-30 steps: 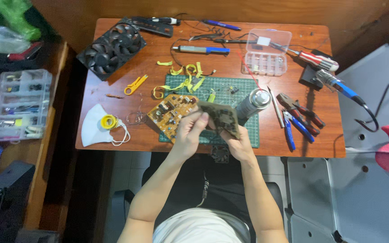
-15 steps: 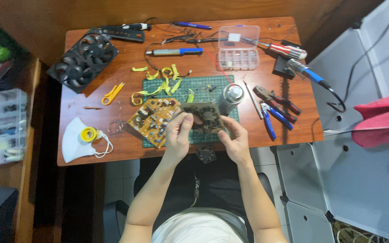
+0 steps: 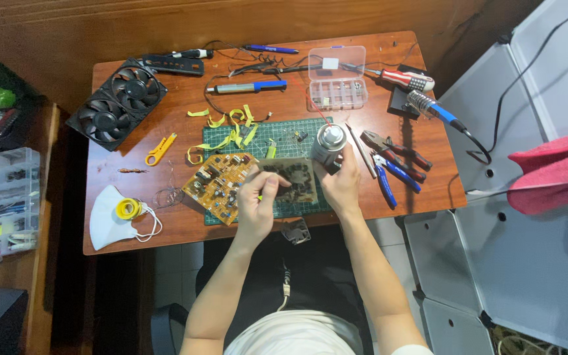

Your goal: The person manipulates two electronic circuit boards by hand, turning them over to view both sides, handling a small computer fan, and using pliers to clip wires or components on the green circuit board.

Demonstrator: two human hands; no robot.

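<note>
Both hands meet over a green cutting mat near the front edge of a reddish wooden table, seen from above. Left hand has its fingers curled closed around the left edge of a dark circuit board, lifted just above the mat. Right hand grips the board's right edge, at 3 o'clock from it, fingers bent shut; whether it also touches the silver spray can standing just beyond its fingertips, at 1 o'clock, cannot be told. A second, tan circuit board crowded with parts lies at 9 o'clock from the held board, partly on the mat and beside the left hand. Yellow tape strips lie scattered at 11 o'clock on and above the mat. Pliers with red and blue handles lie at 3 o'clock from the can. A clear parts box sits at 12 o'clock, near the table's far edge, with a blue-handled soldering iron to its right. Two black fans rest at the far left corner, and a white face mask with a yellow tape roll on it lies at 9 o'clock near the front left.
</note>
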